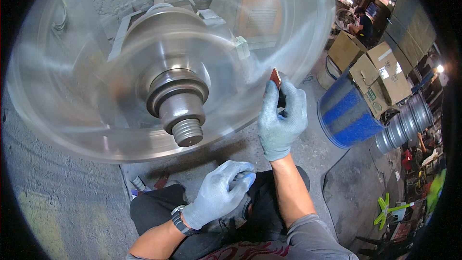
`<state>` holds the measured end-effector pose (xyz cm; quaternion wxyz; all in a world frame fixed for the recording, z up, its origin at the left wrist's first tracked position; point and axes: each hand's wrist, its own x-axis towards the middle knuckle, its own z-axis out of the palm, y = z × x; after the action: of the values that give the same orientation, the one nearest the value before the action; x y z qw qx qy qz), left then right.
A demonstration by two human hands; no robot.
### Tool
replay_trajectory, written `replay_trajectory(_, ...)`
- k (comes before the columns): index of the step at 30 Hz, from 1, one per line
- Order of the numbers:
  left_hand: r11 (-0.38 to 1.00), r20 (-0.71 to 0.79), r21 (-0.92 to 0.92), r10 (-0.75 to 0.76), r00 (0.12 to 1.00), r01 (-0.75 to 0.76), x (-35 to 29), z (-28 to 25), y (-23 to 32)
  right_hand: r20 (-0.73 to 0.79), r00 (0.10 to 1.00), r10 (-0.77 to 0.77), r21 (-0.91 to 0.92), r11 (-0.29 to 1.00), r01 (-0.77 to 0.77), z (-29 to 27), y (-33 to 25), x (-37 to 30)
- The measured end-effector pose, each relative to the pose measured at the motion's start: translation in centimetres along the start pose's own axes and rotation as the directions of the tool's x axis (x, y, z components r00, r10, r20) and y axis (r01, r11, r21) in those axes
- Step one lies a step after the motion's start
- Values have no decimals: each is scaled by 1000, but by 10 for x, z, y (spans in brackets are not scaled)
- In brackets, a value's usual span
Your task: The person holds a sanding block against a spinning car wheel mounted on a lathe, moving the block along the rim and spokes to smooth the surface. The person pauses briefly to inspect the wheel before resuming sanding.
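Reddish-brown and flat, a small piece (275, 77) is pinched between thumb and fingers of the gloved right hand (283, 113), by the right side of a large, blurred wheel (101, 132); whether it touches is hard to tell. A threaded metal shaft (183, 108) juts from the wheel's middle. The gloved left hand (219, 193) curls above the lap, its contents, if any, hidden.

Motion blur smears the large, round, silvery metal wheel (315, 29) into translucent streaks; the cylindrical, threaded steel shaft (185, 115) looks sharp, softly glinting. A small white lamp (440, 69) glares at the dim right. Black vignetting rings the view.
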<state>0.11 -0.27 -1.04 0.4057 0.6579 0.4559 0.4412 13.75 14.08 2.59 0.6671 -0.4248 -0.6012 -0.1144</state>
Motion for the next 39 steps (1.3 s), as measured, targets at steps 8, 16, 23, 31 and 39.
replay_trajectory(8, 1000, 2, 0, -7, 1000, 7, 0, -1, 1, -17, 997, -73, -16, 997, 73, 5, -3, -1)
replay_trajectory(16, 1000, 8, -10, -13, 1000, 14, 1, -1, 3, -11, 999, -34, -17, 999, 34, 0, -1, 2)
replay_trajectory(23, 999, 17, -3, -50, 999, 50, 2, 0, 5, 5, 1000, 3, -53, 999, -2, -4, 4, 4)
replay_trajectory(31, 999, 15, 7, -33, 999, 33, 2, 0, 2, -55, 998, -38, -45, 998, 36, -3, 13, 7)
replay_trajectory(39, 999, 35, 28, -36, 999, 35, 2, -2, 1, -44, 999, 23, -43, 999, -24, -5, 18, 8)
